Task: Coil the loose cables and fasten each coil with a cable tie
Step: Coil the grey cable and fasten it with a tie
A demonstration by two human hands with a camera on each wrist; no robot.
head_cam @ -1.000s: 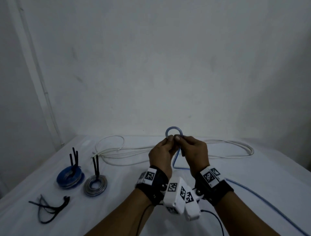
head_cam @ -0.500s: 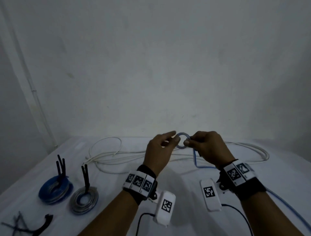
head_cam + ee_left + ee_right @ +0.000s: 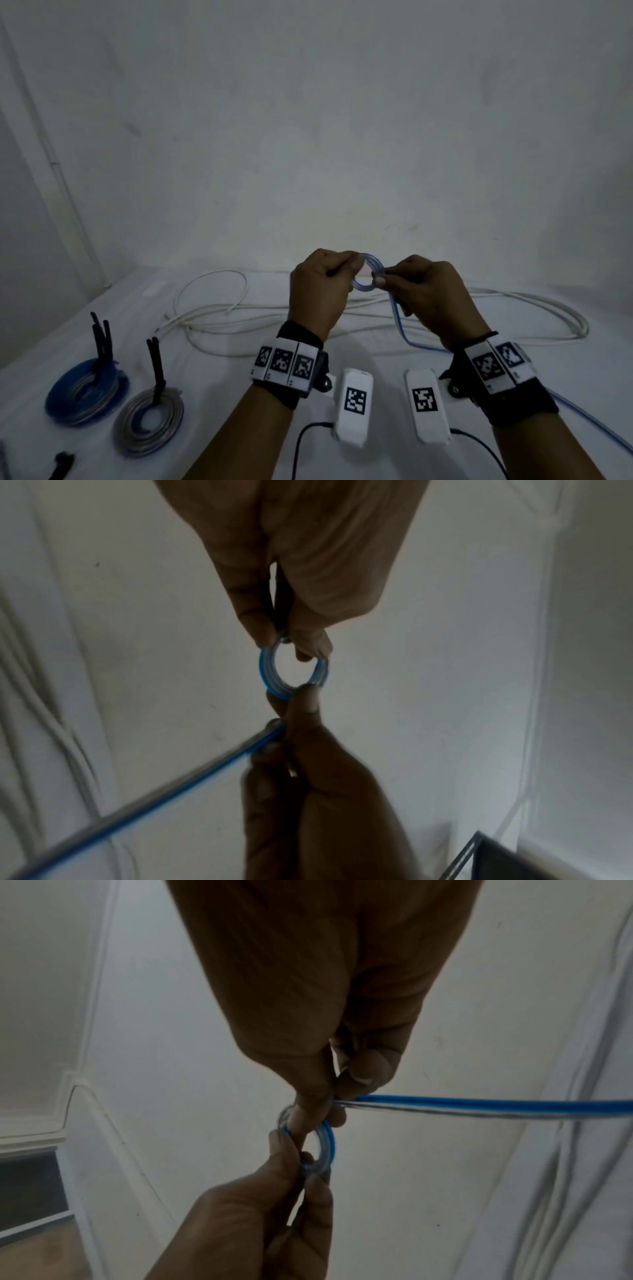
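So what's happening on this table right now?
A person is winding a blue cable into a small coil, held above the table. The left hand pinches one side, the right hand the other and the trailing length. Two tied coils lie at left; a white cable lies loose behind.

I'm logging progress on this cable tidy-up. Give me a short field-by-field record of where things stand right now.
In hand: blue cable, a small coil started, held above the table
Left hand: pinches one side of the coil
Right hand: pinches the other side, where the loose length runs off
Loose length: trails down to the table and off to the right
Finished: two tied coils at the left, black ties sticking up
Still loose: white cable at the back of the table
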